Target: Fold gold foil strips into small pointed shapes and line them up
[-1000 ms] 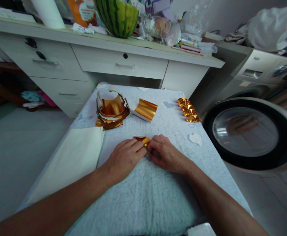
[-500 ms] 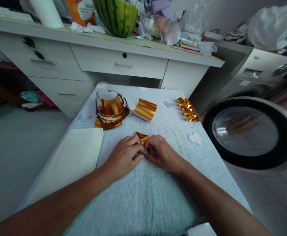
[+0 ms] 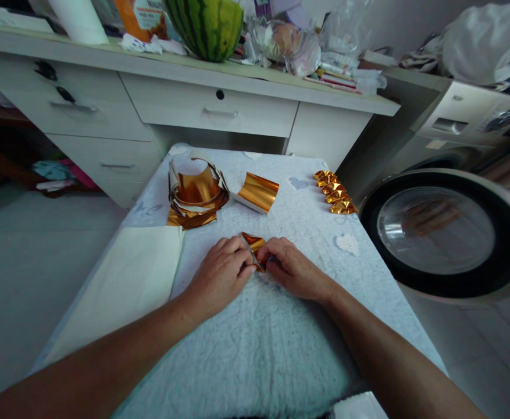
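Note:
A small piece of gold foil paper [image 3: 255,244], partly folded, lies between my hands on the cloth-covered table. My left hand [image 3: 225,267] pinches its left edge, fingers curled in. At the right edge, my right hand [image 3: 292,267] grips the same sheet with thumb and bent fingers. The paper's white underside shows along a slanting fold, and its lower part is hidden by my fingers. Beyond it lies a curled gold sheet [image 3: 258,193]. Left of that sits a stack of curled gold paper [image 3: 198,192]. Several folded gold pieces [image 3: 334,192] stand in a row at the right.
The table has a pale blue quilted cloth [image 3: 255,349]. A cream sheet [image 3: 124,285] lies along its left side. Behind stands a white drawer desk [image 3: 211,105] bearing a cut watermelon [image 3: 206,29] and plastic bags. An open washing machine door [image 3: 442,233] is close on the right.
My thumbs and fingers have shifted slightly along the paper's near edge, showing more of its white-edged slanting fold. The other gold pieces stay where they were.

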Available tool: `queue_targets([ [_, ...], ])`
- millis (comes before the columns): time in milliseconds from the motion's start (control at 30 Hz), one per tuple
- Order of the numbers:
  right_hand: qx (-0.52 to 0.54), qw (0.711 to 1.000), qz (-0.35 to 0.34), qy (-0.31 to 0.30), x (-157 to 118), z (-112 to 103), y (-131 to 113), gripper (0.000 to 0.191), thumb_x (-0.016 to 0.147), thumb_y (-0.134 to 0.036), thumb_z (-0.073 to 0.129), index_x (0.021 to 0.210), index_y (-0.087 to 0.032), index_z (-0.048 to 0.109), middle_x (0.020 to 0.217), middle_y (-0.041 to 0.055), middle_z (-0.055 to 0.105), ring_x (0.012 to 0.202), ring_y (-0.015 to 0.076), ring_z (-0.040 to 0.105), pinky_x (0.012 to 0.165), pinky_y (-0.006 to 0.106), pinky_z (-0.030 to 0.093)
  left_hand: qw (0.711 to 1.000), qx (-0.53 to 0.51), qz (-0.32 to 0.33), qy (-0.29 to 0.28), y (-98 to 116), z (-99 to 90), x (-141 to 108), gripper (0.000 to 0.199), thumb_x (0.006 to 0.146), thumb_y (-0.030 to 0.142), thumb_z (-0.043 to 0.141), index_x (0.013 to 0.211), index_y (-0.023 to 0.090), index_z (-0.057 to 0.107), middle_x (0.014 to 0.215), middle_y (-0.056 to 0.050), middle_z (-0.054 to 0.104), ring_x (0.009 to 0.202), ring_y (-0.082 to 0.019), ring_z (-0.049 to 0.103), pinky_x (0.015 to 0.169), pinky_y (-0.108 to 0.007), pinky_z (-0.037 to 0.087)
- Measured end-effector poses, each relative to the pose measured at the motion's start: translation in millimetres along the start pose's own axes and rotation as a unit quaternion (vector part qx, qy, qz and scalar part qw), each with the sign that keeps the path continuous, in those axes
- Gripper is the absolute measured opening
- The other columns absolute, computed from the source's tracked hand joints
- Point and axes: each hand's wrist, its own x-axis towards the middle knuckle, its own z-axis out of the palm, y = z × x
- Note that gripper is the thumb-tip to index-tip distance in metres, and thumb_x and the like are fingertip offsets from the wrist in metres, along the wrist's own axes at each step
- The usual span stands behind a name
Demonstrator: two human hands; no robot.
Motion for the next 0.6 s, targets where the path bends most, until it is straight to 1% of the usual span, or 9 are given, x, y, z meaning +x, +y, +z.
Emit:
queue_targets([
  [133,-0.009,1.000,0.019,0.013,2.2,4.0,-1.9,0.015,0.082,-0.003,0.058,0.086,-0.017,0.057,0.085,0.0004,0.060,0.082,0.0153,0.051,0.081,0.029,0.037,1.000,-0.004,-0.005,-0.001,0.1,0.3,-0.2,0.007,0.087,0.018,0.059,0.083,0.018,0.063,0.093,-0.005,0.058,0.093,-0.022,0.052,0.085,-0.039,0.043],
  [300,-0.023,0.999,0.036,0.024,3.4,7.4,-3.2,0.011,0.083,-0.009,0.064,0.085,-0.018,0.057,0.084,0.0006,0.060,0.082,0.0159,0.050,0.079,0.029,0.037,1.000,0.009,-0.011,-0.002,1.7,1.0,0.8,0.010,0.089,0.018,0.054,0.083,0.017,0.063,0.093,-0.006,0.056,0.092,-0.023,0.051,0.084,-0.039,0.043],
  [467,-0.026,0.999,0.039,0.023,3.9,7.4,-3.4,0.012,0.083,-0.009,0.064,0.084,-0.018,0.056,0.083,0.0004,0.059,0.082,0.0161,0.050,0.079,0.029,0.036,0.999,0.027,-0.020,-0.003,3.5,2.5,0.7,0.010,0.089,0.018,0.054,0.082,0.017,0.061,0.094,-0.006,0.056,0.092,-0.023,0.051,0.083,-0.039,0.043],
  [600,-0.028,0.999,0.043,0.017,4.1,7.0,-3.7,0.017,0.080,-0.001,0.060,0.082,-0.018,0.056,0.084,0.0002,0.059,0.082,0.0160,0.049,0.079,0.029,0.036,0.999,0.032,-0.028,-0.001,3.4,4.0,0.9,0.008,0.087,0.018,0.056,0.081,0.018,0.061,0.093,-0.006,0.056,0.091,-0.022,0.051,0.082,-0.038,0.043],
])
